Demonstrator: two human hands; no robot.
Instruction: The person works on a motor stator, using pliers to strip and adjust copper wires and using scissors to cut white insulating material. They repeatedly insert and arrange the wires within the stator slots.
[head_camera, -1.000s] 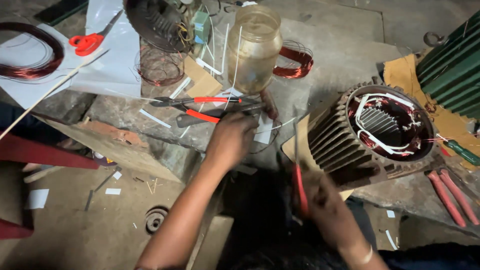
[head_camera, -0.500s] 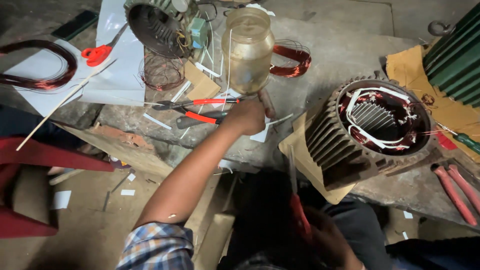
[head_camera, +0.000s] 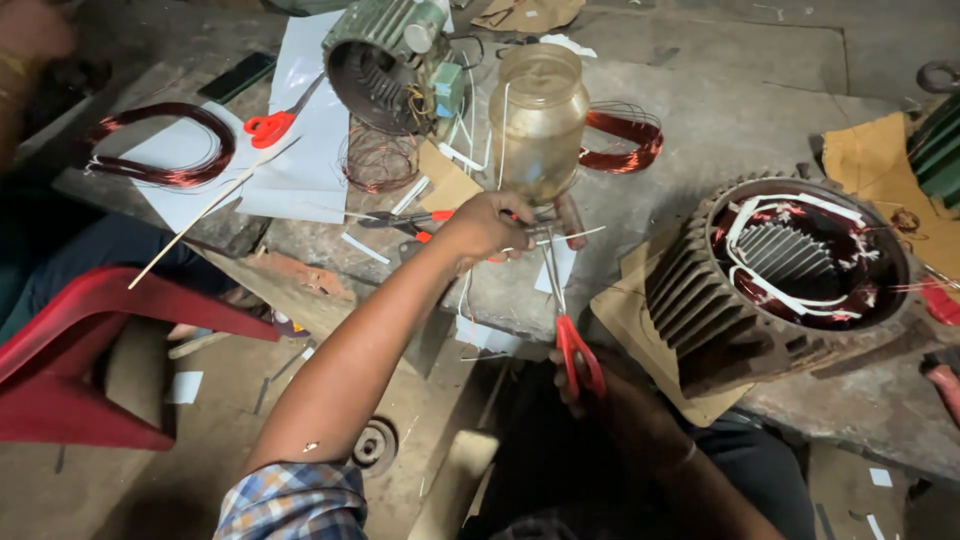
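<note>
Reaching farther forward than a moment ago, the left hand (head_camera: 487, 225) is pinching a thin white strip (head_camera: 566, 237) just below the jar (head_camera: 538, 120). Nearer the body, the right hand (head_camera: 590, 385) is gripping red scissors (head_camera: 570, 330), blades pointing up toward the crosswise strip.

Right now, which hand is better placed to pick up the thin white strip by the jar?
Left, probably. The left hand is already stretched out over the table, touching the white strip beside the glass jar. The right hand sits low by the table edge, busy gripping red-handled scissors.
</note>
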